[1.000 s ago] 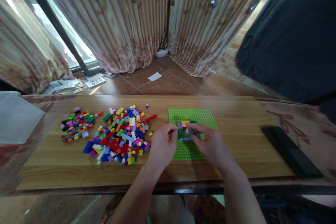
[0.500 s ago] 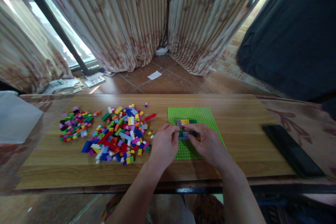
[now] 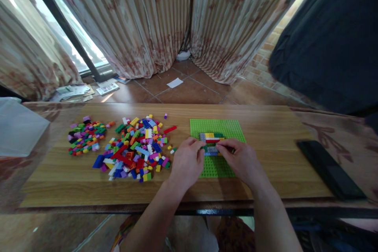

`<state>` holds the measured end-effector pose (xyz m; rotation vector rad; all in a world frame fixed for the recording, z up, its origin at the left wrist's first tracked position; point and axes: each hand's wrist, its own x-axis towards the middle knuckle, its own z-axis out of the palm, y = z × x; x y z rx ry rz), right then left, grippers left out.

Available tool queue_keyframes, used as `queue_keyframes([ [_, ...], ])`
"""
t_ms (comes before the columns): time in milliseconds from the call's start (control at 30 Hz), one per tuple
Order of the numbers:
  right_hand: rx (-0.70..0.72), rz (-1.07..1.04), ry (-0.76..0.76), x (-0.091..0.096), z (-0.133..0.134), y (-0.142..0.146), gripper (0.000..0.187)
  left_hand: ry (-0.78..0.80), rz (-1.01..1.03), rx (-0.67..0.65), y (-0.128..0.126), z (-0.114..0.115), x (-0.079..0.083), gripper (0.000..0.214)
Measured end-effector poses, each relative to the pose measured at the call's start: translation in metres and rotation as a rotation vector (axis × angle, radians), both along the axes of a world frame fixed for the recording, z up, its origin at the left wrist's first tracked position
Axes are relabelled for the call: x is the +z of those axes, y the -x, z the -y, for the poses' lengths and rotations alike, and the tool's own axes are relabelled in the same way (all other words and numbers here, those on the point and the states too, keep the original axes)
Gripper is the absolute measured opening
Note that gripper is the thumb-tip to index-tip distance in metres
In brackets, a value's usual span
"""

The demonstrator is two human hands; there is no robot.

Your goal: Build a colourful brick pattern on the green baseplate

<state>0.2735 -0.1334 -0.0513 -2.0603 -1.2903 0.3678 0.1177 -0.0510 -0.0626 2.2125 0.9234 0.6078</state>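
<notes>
At the lower centre of the frame, the left hand (image 3: 187, 157) has its thumb and fingers drawn close together at the left end of a small brick build (image 3: 212, 141); whether it grips anything I cannot tell. The right hand (image 3: 240, 157), just right of centre, is narrowed too, its fingertips at the right end of a grey-blue brick (image 3: 212, 149); the pictures do not show whether it pinches or only touches it.

A second ago the right hand held a greyish piece over the build; now the grey-blue brick lies along the near side, so the piece seems to have joined that wall.

The build sits on a green baseplate (image 3: 218, 170), right of centre on the worktop (image 3: 280, 173). It looks low and oblong: grey at the left, a red strip inside, yellow and green along the far edge. Loose bricks (image 3: 138, 151) spread at centre left.
</notes>
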Motion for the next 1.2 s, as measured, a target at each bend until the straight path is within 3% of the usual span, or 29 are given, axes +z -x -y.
queue_keyframes([
  [267,0.015,0.019,0.006,-0.004,0.000,0.001,0.021,-0.017,-0.028,-0.013,-0.001,0.000,0.003,0.026],
  [533,0.163,0.001,0.001,-0.006,0.000,0.001,0.022,-0.022,-0.019,-0.011,0.000,0.000,0.001,0.026],
  [800,0.200,0.030,0.033,-0.005,-0.001,-0.002,0.016,-0.023,-0.004,-0.013,0.000,-0.001,-0.001,0.025],
  [1200,0.104,-0.056,0.025,-0.013,-0.002,-0.006,0.015,-0.013,-0.009,-0.022,0.000,-0.001,0.000,0.026],
])
